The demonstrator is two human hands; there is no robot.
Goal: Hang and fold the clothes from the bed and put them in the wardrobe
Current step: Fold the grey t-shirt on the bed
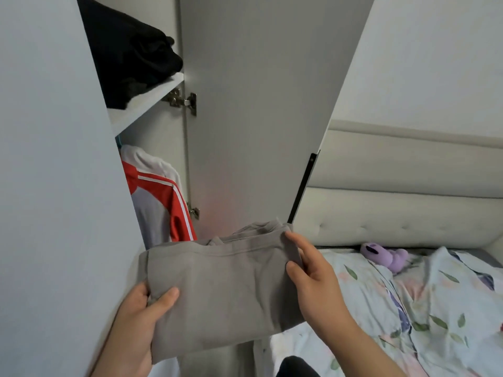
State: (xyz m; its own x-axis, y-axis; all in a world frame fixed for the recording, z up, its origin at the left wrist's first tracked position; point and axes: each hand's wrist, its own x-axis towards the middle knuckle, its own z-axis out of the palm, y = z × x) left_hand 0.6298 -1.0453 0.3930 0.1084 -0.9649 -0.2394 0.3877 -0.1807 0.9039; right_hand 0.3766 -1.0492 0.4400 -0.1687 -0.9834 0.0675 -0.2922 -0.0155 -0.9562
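Observation:
A folded grey garment [223, 289] is held flat in front of the open wardrobe [152, 104]. My left hand [138, 319] grips its near left corner, thumb on top. My right hand [310, 270] holds its right edge, thumb on top and fingers along the side. Inside the wardrobe a white shelf [141, 104] carries a pile of black clothes [128, 55]. Below the shelf hangs a red, white and grey jacket [158, 197]. The bed [408, 308] with a floral cover lies to the right.
The open wardrobe door [258, 104] stands straight ahead, its edge close to the padded headboard [402, 208]. Another white door panel [49, 186] fills the left side. A purple plush toy [386, 255] lies on the bed near the headboard.

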